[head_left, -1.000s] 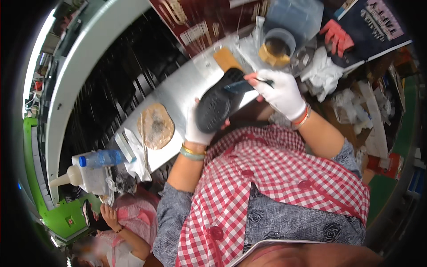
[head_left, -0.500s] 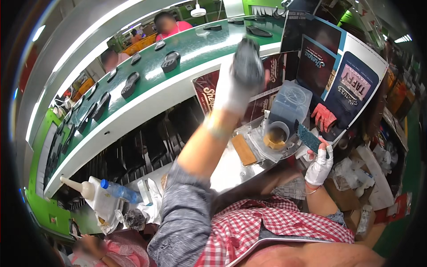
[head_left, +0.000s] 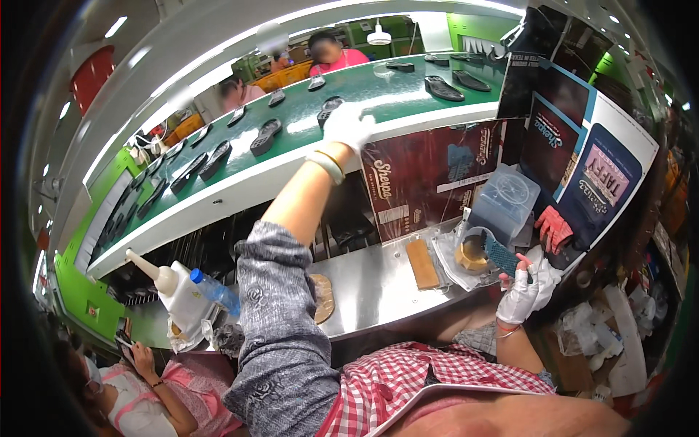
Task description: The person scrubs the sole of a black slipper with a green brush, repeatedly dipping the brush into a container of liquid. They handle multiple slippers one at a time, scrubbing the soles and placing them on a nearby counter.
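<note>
My left hand (head_left: 351, 127), in a white glove, reaches over the green belt with its thumb apart. It is at a black shoe sole (head_left: 329, 108) and hides part of it; I see no firm grip. Close to my body on the right, my right hand (head_left: 518, 297), in a white glove with bare fingertips, grips a flat teal strip with a textured surface (head_left: 501, 256). The strip points up beside a clear plastic cup (head_left: 473, 251) with something yellow-brown around its base. Another black sole (head_left: 444, 89) lies farther right on the belt.
Several soles lie along the green belt (head_left: 298, 116). The steel bench (head_left: 364, 291) holds a tan block (head_left: 422, 264) and a brown rounded piece (head_left: 320, 297). A clear plastic box (head_left: 506, 197), red glove (head_left: 553, 229), white squeeze bottle (head_left: 182, 298) and printed cardboard panels (head_left: 429, 175) surround it. Other people sit nearby.
My left hand has let go of a dark sole, which now lies on the belt, and has moved left to another sole. My right hand still holds the teal strip. The view has shifted.
</note>
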The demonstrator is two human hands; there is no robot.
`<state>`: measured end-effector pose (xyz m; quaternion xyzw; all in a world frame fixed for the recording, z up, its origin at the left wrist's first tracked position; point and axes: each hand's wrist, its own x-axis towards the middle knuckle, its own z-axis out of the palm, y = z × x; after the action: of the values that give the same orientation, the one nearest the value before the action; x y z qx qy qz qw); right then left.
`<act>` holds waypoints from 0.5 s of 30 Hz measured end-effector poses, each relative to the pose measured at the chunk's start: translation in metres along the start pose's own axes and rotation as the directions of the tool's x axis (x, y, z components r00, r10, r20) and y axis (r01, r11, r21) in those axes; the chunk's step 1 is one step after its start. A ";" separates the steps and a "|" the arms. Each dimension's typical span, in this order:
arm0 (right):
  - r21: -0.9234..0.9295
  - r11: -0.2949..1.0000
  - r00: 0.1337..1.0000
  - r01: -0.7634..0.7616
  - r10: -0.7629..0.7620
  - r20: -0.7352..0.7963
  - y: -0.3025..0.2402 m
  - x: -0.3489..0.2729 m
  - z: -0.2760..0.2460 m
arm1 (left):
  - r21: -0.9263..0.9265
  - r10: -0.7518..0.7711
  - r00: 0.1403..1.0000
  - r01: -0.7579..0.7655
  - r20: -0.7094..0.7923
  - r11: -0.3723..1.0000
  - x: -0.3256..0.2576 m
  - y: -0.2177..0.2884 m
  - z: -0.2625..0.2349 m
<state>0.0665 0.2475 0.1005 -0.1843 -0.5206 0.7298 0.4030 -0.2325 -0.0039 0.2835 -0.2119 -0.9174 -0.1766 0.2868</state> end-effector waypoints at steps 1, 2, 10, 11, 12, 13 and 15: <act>0.017 1.000 0.999 -0.016 0.016 0.033 0.002 -0.003 0.005 | 0.173 -0.036 0.999 0.035 0.003 0.984 0.009 -0.042 0.006; 0.027 1.000 0.999 -0.017 0.016 0.035 0.004 -0.002 0.005 | 0.303 -0.148 0.989 0.134 0.023 0.943 0.011 -0.048 0.009; 0.005 0.999 0.988 -0.048 0.047 0.149 0.012 -0.010 0.022 | 0.302 -0.462 0.865 0.395 0.194 0.867 0.038 -0.094 0.019; 0.020 0.998 0.987 -0.065 0.062 0.149 0.014 -0.012 0.023 | 0.290 -0.445 0.872 0.380 0.203 0.878 0.040 -0.093 0.024; 0.048 0.996 0.987 -0.076 0.068 0.142 0.019 -0.013 0.024 | 0.278 -0.428 0.879 0.366 0.211 0.888 0.046 -0.095 0.028; 0.038 0.996 0.986 -0.083 0.076 0.147 0.024 -0.013 0.023 | 0.264 -0.416 0.882 0.357 0.220 0.896 0.049 -0.101 0.033; 0.017 0.995 0.982 -0.100 0.096 0.161 0.028 -0.017 0.021 | 0.257 -0.415 0.884 0.359 0.214 0.897 0.049 -0.115 0.038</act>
<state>0.0509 0.2179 0.0808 -0.1454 -0.5325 0.7676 0.3257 -0.3431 -0.0705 0.2602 -0.0136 -0.9845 -0.1028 0.1416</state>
